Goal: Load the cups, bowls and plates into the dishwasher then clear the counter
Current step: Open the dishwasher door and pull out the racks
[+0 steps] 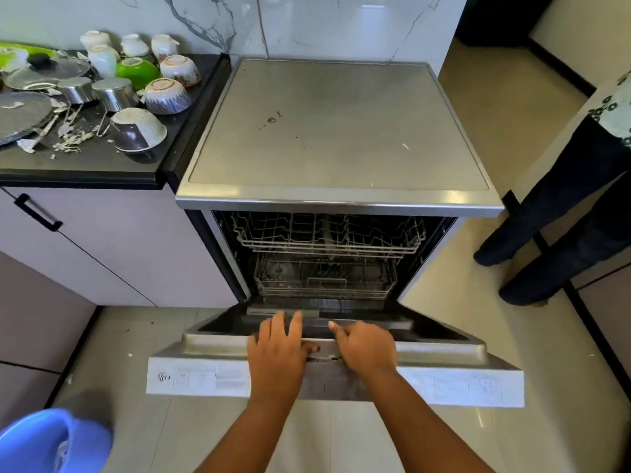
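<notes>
Our left hand [278,349] lies with its fingers straight on the top edge of the dishwasher door [211,349]. Just beside it, our right hand [367,346] curls its fingers round that same edge. The silver door hangs partly lowered, tilted toward us. Behind it the lower rack [324,278] and upper rack [327,233], both of grey wire, sit inside the dishwasher [334,131]. Further left, on the black counter [102,162], lie overturned bowls [167,95], white cups [102,59] and a grey plate [20,114] among scraps [68,141].
</notes>
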